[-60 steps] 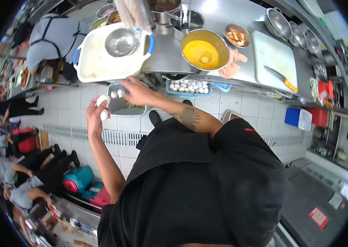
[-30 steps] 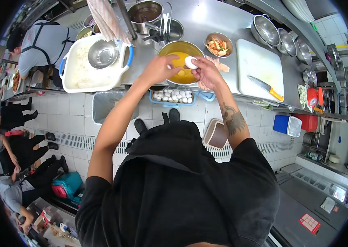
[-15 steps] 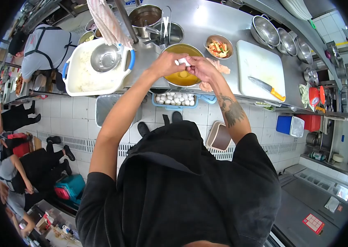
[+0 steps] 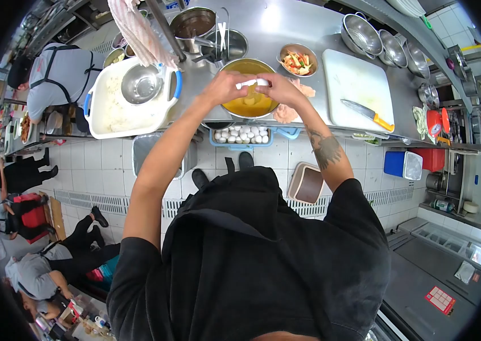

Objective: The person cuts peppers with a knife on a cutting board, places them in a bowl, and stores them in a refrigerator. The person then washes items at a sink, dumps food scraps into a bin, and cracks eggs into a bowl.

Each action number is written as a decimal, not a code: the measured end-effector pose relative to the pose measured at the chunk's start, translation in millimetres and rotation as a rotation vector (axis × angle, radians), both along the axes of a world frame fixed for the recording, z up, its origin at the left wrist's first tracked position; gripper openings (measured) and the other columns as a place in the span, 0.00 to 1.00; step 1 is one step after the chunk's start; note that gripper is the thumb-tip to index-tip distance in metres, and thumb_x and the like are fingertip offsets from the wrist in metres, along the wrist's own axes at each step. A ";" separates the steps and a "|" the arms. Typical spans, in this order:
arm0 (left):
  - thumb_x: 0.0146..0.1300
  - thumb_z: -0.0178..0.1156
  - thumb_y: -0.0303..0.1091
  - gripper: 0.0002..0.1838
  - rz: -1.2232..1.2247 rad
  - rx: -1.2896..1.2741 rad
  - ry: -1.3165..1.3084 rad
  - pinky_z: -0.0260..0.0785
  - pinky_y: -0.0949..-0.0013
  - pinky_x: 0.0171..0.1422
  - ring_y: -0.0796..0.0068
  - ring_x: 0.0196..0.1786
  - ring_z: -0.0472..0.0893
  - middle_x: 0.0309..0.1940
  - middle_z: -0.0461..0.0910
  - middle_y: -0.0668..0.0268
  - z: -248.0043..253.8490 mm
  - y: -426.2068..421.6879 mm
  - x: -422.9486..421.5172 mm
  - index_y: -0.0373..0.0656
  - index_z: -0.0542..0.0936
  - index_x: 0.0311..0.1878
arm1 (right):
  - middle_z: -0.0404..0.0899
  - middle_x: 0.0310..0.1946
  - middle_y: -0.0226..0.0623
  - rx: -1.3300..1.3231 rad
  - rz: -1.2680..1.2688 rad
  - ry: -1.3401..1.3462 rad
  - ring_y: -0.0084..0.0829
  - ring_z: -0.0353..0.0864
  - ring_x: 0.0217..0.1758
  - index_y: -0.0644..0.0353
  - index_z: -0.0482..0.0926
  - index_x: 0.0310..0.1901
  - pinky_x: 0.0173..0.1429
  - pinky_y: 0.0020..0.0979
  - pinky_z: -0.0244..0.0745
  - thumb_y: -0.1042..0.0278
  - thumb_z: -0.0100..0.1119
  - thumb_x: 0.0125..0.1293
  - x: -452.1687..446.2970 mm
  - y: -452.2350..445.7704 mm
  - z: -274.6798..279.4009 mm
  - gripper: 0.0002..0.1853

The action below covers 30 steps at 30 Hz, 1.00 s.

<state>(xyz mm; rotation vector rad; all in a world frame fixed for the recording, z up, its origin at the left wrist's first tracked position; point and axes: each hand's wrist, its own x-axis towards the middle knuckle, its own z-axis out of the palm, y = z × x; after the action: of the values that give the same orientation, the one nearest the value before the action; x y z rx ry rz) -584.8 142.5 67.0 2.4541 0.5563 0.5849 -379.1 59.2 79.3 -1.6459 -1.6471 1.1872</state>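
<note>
Over a metal bowl [image 4: 221,109] of yellow liquid egg [image 4: 246,107], my left hand [image 4: 223,88] and my right hand [image 4: 284,90] hold a cracked white egg [image 4: 258,83] between them. Its shell is parted, one piece in the fingers of each hand. Egg appears to hang below the gap, above the bowl. Eggshell pieces [image 4: 286,113] lie on the counter just right of the bowl, near my right wrist, with more pinkish shells [image 4: 304,88] behind them.
A metal bowl of cut vegetables [image 4: 298,59], a white cutting board [image 4: 356,85] and an orange-handled knife [image 4: 367,115] are at right. Pots [image 4: 193,25] stand behind; a white tub [image 4: 101,108] is at left. Below the counter sits a crate of eggs [image 4: 242,135]. Several people work at left.
The egg was whole-looking between my fingertips; now its shell is pulled apart and my hands have moved slightly away from each other. People at left have shifted.
</note>
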 end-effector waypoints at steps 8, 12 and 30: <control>0.55 0.67 0.33 0.24 0.024 0.310 -0.206 0.76 0.61 0.49 0.60 0.41 0.82 0.41 0.84 0.61 39.7 -11.8 -8.6 0.53 0.80 0.58 | 0.79 0.37 0.47 0.564 -0.196 -0.205 0.44 0.81 0.41 0.63 0.74 0.56 0.46 0.37 0.77 0.66 0.63 0.62 -38.4 -14.6 41.9 0.21; 0.53 0.72 0.36 0.25 0.167 0.145 -0.283 0.76 0.64 0.51 0.60 0.45 0.83 0.48 0.84 0.61 81.2 -28.3 -71.9 0.49 0.81 0.56 | 0.77 0.38 0.32 0.075 -0.229 0.715 0.19 0.76 0.33 0.59 0.75 0.54 0.33 0.22 0.72 0.72 0.59 0.64 -93.2 -9.6 43.0 0.16; 0.74 0.40 0.53 0.31 0.681 -0.428 -0.157 0.64 0.53 0.65 0.39 0.60 0.73 0.55 0.74 0.36 41.3 -72.3 -97.2 0.38 0.63 0.69 | 0.75 0.47 0.49 0.483 0.036 0.227 0.48 0.78 0.46 0.64 0.72 0.53 0.46 0.39 0.76 0.71 0.65 0.55 -171.6 -53.2 -0.7 0.23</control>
<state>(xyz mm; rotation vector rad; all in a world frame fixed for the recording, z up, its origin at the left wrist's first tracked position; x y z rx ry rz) -682.0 70.2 108.3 1.7691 1.3149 0.8085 -550.6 6.0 78.7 -1.1436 -1.6591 0.8638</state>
